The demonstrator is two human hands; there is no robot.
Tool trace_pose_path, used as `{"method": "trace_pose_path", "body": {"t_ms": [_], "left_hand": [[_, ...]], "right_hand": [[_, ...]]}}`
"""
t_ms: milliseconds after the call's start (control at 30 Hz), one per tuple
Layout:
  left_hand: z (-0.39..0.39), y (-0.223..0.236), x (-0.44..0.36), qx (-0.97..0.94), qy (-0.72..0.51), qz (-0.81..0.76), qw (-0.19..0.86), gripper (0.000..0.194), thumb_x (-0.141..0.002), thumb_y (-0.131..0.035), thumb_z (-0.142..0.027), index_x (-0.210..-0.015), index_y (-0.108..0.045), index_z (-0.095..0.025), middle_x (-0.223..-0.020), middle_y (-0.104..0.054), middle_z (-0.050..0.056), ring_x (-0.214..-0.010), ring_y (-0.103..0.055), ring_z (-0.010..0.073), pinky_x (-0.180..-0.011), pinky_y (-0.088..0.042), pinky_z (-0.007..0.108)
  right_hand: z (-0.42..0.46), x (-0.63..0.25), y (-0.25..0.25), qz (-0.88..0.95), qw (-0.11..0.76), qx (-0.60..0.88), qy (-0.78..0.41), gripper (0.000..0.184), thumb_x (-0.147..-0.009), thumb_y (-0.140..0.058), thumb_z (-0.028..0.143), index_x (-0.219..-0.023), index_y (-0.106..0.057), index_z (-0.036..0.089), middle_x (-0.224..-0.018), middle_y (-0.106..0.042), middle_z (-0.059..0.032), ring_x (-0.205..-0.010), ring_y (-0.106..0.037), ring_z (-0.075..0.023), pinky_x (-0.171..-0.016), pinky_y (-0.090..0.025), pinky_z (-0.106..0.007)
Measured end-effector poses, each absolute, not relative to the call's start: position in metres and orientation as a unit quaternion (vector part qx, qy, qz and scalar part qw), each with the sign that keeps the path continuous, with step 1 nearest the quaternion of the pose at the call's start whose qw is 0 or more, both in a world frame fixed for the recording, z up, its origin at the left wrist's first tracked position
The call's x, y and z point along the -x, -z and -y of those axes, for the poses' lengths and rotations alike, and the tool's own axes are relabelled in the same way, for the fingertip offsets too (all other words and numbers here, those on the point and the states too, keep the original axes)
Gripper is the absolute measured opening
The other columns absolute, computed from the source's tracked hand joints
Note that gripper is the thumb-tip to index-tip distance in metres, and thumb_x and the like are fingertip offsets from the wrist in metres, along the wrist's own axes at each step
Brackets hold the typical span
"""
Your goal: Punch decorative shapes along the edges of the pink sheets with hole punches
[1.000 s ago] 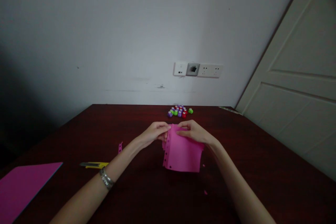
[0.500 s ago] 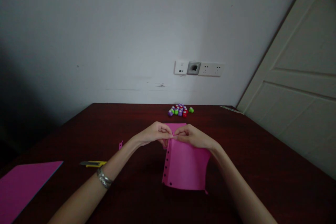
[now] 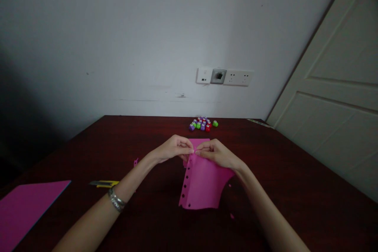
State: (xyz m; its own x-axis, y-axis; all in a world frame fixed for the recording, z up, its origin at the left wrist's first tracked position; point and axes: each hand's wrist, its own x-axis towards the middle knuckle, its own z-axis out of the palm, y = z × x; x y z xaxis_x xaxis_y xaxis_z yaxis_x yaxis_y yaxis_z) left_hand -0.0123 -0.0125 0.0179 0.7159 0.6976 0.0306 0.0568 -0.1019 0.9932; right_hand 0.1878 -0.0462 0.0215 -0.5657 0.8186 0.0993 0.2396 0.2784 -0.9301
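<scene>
A pink sheet of paper [image 3: 202, 183] with a row of punched holes down its left edge hangs in front of me above the dark red table [image 3: 165, 134]. My left hand [image 3: 174, 149] and my right hand [image 3: 215, 152] both pinch its top edge, fingertips almost touching. The sheet's lower end is lifted off the table and curls a little. A metal bracelet is on my left wrist.
A cluster of small coloured craft punches [image 3: 202, 124] sits at the table's far edge. A yellow utility knife [image 3: 104, 184] lies to the left, beside a pink sheet [image 3: 23, 208] at the near left corner. Small pink scraps [image 3: 136, 162] dot the table. A door stands at right.
The hands drew together at the sheet's top edge and lifted it; the sheet unfolded to hang longer, and its lower end has now swung slightly left.
</scene>
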Motion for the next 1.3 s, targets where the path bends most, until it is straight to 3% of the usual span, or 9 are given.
{"method": "trace_pose_path", "body": {"t_ms": [400, 633, 900, 1067, 1233, 1300], "left_hand": [[0.018, -0.028, 0.014, -0.764, -0.084, -0.278, 0.575, 0.016, -0.068, -0.067, -0.031, -0.066, -0.064, -0.015, -0.058, -0.063, 0.002, -0.053, -0.060, 0.0115, -0.053, -0.050, 0.023], [0.014, -0.026, 0.014, -0.742, -0.161, -0.285, 0.585, 0.012, -0.063, -0.071, -0.026, -0.066, -0.067, -0.015, -0.054, -0.062, 0.001, -0.052, -0.059, 0.0112, -0.054, -0.049, 0.023], [0.013, -0.025, 0.014, -0.731, -0.216, -0.268, 0.589, 0.015, -0.067, -0.069, -0.026, -0.070, -0.065, -0.013, -0.059, -0.062, 0.002, -0.056, -0.061, 0.0127, -0.059, -0.049, 0.026], [0.011, -0.025, 0.016, -0.710, -0.268, -0.289, 0.583, 0.018, -0.070, -0.066, -0.029, -0.076, -0.062, -0.013, -0.066, -0.061, 0.002, -0.058, -0.057, 0.0100, -0.058, -0.047, 0.025], [0.010, -0.017, 0.014, -0.666, -0.298, -0.332, 0.597, 0.024, -0.068, -0.068, -0.030, -0.084, -0.063, -0.012, -0.067, -0.059, 0.001, -0.057, -0.051, 0.0080, -0.055, -0.041, 0.022], [0.011, -0.013, 0.011, -0.663, -0.292, -0.330, 0.605, 0.024, -0.070, -0.066, -0.032, -0.083, -0.064, -0.012, -0.066, -0.057, 0.000, -0.054, -0.048, 0.0067, -0.052, -0.038, 0.020]], "right_hand": [[0.051, -0.181, -0.021, 0.809, 0.184, 0.323, -0.456, 0.023, -0.084, -0.047, 0.029, -0.070, -0.059, 0.016, -0.054, -0.040, 0.0062, -0.048, -0.030, -0.0064, -0.046, -0.024, -0.021], [0.052, -0.182, -0.020, 0.792, 0.241, 0.321, -0.459, 0.027, -0.084, -0.048, 0.037, -0.075, -0.062, 0.016, -0.059, -0.048, 0.0037, -0.052, -0.035, -0.0078, -0.048, -0.027, -0.021], [0.049, -0.189, -0.020, 0.760, 0.300, 0.347, -0.460, 0.028, -0.081, -0.052, 0.040, -0.074, -0.064, 0.015, -0.056, -0.047, 0.0042, -0.050, -0.034, -0.0066, -0.047, -0.027, -0.021], [0.047, -0.197, -0.016, 0.698, 0.297, 0.397, -0.516, 0.036, -0.069, -0.066, 0.041, -0.094, -0.058, 0.016, -0.057, -0.050, 0.0056, -0.046, -0.036, -0.0058, -0.043, -0.026, -0.019], [0.043, -0.200, -0.013, 0.674, 0.312, 0.389, -0.546, 0.028, -0.064, -0.070, 0.036, -0.063, -0.052, 0.015, -0.059, -0.051, 0.0052, -0.048, -0.039, -0.0048, -0.046, -0.028, -0.019], [0.042, -0.199, -0.014, 0.671, 0.328, 0.394, -0.536, 0.028, -0.064, -0.070, 0.036, -0.061, -0.052, 0.015, -0.060, -0.051, 0.0046, -0.050, -0.041, -0.0054, -0.047, -0.030, -0.020]]}}
